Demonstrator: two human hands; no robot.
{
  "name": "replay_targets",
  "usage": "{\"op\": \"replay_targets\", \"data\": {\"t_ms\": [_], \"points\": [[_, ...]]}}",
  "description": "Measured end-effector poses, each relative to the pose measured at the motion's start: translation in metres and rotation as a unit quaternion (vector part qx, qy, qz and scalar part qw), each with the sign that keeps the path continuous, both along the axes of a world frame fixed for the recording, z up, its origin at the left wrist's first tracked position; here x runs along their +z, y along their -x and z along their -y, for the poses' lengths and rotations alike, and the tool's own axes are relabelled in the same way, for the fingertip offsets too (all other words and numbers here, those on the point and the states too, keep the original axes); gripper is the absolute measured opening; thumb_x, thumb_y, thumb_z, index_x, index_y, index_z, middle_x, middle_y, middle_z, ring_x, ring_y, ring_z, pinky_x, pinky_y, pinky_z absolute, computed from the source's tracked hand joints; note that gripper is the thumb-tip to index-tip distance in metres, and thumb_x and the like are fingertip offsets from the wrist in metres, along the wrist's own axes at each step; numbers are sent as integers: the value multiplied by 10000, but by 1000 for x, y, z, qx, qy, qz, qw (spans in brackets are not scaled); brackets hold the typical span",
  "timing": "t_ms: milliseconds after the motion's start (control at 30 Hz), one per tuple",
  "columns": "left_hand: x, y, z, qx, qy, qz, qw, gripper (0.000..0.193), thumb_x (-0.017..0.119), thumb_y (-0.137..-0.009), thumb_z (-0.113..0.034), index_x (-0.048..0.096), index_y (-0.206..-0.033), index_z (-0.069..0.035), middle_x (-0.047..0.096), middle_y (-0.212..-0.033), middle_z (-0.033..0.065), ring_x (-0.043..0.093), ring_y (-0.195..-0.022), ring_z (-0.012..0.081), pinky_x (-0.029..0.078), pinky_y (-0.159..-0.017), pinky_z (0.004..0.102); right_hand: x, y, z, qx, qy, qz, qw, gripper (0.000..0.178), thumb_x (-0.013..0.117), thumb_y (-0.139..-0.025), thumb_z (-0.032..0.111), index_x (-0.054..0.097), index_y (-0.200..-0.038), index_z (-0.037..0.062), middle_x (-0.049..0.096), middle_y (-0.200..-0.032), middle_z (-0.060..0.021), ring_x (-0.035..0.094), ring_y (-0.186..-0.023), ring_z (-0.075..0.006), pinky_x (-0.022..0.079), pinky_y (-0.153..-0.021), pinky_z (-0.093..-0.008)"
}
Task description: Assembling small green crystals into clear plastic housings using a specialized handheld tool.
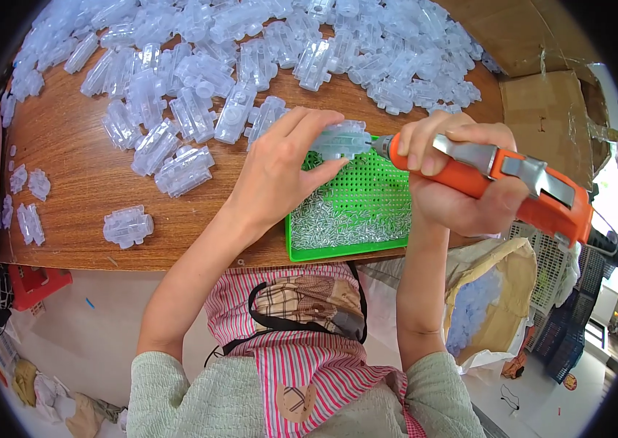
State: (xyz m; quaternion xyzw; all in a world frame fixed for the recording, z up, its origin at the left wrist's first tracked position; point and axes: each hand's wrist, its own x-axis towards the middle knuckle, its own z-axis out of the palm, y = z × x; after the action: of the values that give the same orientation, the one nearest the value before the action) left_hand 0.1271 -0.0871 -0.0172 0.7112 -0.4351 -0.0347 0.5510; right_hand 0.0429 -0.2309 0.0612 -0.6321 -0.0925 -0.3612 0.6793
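Note:
My left hand (288,162) pinches a clear plastic part (342,140) between thumb and fingers, above the back of a green perforated tray (309,254). Silvery small screws (345,225) are heaped in the tray's near half. My right hand (458,164) is wrapped round an orange electric screwdriver (462,179) with a metal lever along its top. The tool lies nearly level, its tip pointing left at the right end of the plastic part. Whether tip and part touch is too small to tell.
Many clear plastic parts (236,109) cover the far side of the brown wooden table (90,182); one part (128,226) lies alone at the near left. Cardboard (542,109) stands on the right. Below it, an open sack (528,270) holds more pale pieces. A red stool (35,285) is at the lower left.

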Motion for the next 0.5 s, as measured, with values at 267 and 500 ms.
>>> {"op": "replay_targets", "data": {"t_ms": [267,500], "points": [[1,0,1,-1,0,10,1000,453,762,-719,-102,589,-1133,-43,618,-1024,127,621,-929,317,528,-781,384,-5,-2,8,49,27,-36,998,638,508,-874,618,536,-1005,-6,531,-662,-80,526,-586,-205,453,-549,-364],[-2,2,-2,6,1,2,1000,445,755,-724,-89,586,-1133,-43,613,-1019,127,616,-924,323,525,-774,382,3,4,8,27,-29,-12,999,684,443,-877,658,571,-1011,0,491,-594,-46,496,-537,-174,434,-525,-344]]}}
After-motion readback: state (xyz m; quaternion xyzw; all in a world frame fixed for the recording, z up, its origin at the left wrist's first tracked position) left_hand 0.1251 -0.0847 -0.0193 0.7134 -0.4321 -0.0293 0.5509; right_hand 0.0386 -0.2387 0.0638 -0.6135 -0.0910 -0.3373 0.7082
